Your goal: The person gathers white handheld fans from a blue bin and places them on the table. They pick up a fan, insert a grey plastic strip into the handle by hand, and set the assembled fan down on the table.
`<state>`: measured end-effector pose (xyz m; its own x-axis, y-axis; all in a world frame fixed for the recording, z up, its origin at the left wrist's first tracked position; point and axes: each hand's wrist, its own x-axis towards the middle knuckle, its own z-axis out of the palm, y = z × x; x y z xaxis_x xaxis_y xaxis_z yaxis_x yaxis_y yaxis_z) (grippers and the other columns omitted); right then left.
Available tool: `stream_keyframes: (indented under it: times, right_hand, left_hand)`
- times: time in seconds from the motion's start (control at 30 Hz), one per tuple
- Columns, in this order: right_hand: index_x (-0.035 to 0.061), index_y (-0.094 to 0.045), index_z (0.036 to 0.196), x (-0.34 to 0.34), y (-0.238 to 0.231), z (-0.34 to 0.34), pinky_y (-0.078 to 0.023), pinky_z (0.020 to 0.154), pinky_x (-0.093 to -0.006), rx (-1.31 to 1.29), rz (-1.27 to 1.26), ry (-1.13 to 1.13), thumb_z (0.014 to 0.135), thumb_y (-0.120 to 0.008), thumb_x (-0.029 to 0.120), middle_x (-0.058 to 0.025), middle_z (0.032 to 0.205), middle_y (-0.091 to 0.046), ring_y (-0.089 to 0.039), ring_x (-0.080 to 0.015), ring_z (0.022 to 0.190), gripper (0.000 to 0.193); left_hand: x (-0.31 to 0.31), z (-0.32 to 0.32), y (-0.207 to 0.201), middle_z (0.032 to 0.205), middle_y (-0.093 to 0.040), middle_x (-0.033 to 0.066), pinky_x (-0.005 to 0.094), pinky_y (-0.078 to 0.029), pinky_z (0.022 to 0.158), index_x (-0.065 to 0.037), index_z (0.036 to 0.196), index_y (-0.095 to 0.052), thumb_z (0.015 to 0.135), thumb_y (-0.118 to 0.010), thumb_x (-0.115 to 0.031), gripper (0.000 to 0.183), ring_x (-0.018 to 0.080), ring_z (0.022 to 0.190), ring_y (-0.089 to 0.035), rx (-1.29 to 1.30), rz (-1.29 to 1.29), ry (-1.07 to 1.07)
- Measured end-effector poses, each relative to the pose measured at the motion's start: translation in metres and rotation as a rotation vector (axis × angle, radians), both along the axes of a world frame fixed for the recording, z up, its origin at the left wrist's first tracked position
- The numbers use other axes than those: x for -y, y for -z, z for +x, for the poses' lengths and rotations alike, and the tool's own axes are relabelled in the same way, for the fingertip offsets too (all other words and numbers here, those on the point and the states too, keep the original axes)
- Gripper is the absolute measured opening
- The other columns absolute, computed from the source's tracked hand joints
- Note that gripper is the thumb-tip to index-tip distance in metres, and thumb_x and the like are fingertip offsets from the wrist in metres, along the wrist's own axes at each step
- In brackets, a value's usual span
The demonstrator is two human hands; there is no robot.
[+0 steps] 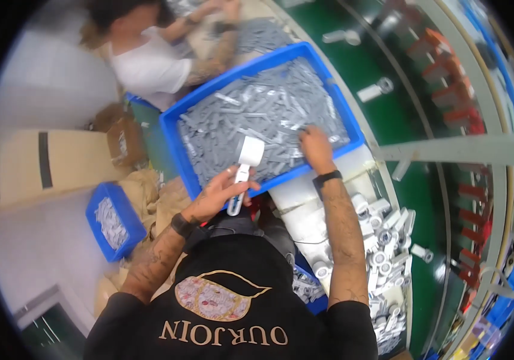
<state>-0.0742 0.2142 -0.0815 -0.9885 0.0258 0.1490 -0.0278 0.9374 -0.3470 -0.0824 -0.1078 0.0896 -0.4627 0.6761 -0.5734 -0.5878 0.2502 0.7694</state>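
Note:
My left hand (221,195) is wrapped round the slim handle of a white handheld fan-like piece (250,152), whose short cylindrical head points up and away from me. The piece is held over the near edge of a large blue bin (353,123). Loose grey plastic strips (239,108) fill this bin, some with a shiny surface. At the bin's near right, my right hand (317,147) reaches down into the strips with its fingers curled. What those fingers pinch is hidden.
White pieces with round heads (383,240) lie heaped by my right arm. A green conveyor belt (377,66) runs along the right, carrying scattered white pieces, with orange holders (443,60) beyond. Another person (149,63) works at the far left. A smaller blue bin (116,222) stands at left.

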Motion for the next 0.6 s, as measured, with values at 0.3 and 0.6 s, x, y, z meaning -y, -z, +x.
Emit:
stream_keyframes:
  times: [0.3,0.6]
  right_hand:
    - [0.001,-0.068,0.129,0.088,-0.178,0.035,-0.052,0.073,-0.0268,-0.012,-1.034,0.337,0.098,-0.071,0.012,-0.0047,0.091,-0.072,-0.065,-0.01,0.08,0.033]
    - [0.0014,-0.071,0.126,0.15,-0.234,0.093,-0.053,0.072,-0.0274,-0.227,-1.006,0.265,0.094,-0.072,0.0,-0.0076,0.093,-0.072,-0.064,-0.0123,0.077,0.032]
  left_hand:
    - [0.0,-0.004,-0.02,0.11,-0.059,0.0067,0.0317,-0.048,0.082,-0.003,0.15,-0.043,0.109,-0.04,-0.033,0.051,0.0158,0.093,-0.055,0.151,0.478,-0.385]
    - [-0.034,0.013,-0.017,0.147,-0.046,0.0101,0.0379,-0.044,0.108,-0.003,0.154,-0.033,0.112,-0.039,-0.025,0.048,0.0189,0.13,-0.051,-0.083,0.432,-0.285]
